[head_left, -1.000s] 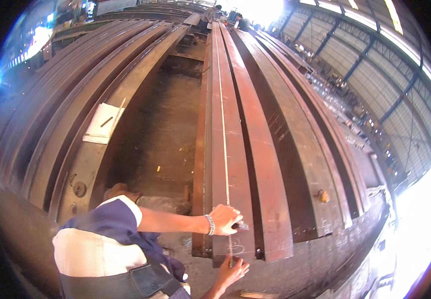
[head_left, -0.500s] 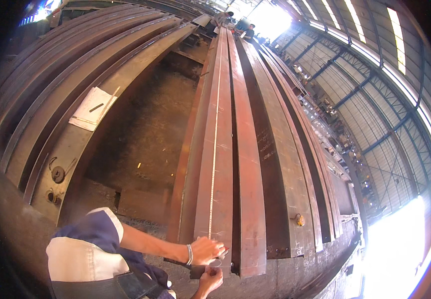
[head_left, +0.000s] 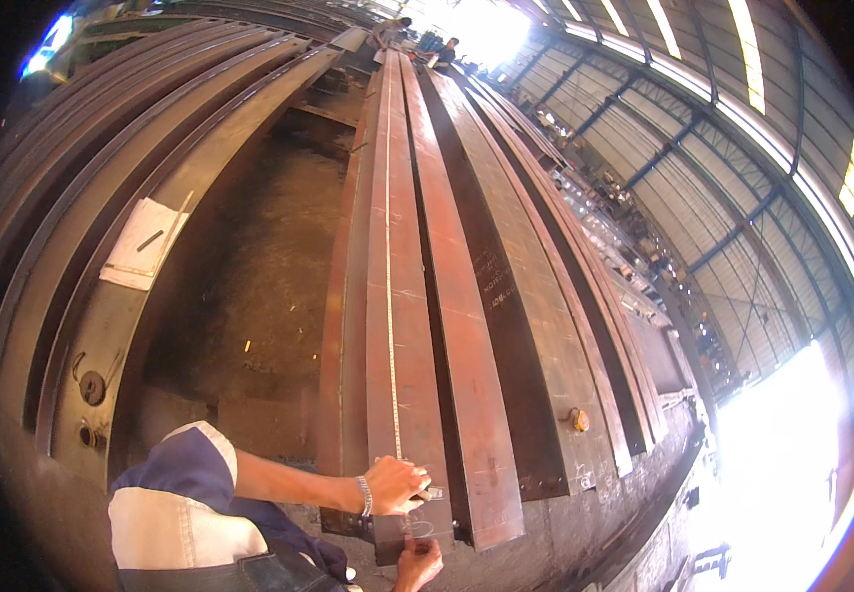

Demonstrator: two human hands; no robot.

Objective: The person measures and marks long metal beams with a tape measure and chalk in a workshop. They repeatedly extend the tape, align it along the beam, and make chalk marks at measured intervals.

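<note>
A long tape measure blade point(head_left: 392, 326) lies along a reddish steel beam point(head_left: 417, 365) and runs up to my left hand. My left hand point(head_left: 395, 484), with a bracelet on its wrist, is closed near the beam's close end. A small metal piece point(head_left: 433, 493) sticks out from its fingers; its kind is unclear. Just below, my right hand point(head_left: 419, 566) is pinched at the beam's end; whatever it holds is too small to make out. A pale curved mark point(head_left: 421, 528) shows on the steel between the hands.
More beams lie parallel on both sides. On the left beam rest paper sheets point(head_left: 143, 247) with a dark stick, a round dark disc point(head_left: 92, 388) and a small round item point(head_left: 88, 432). A yellow roundish object point(head_left: 580, 421) sits on a right-hand beam. People point(head_left: 444, 54) stand at the far end.
The view has shifted, so the beams appear further left. My right hand has drawn away from my left, toward the beam's near end. My left hand stays at the tape.
</note>
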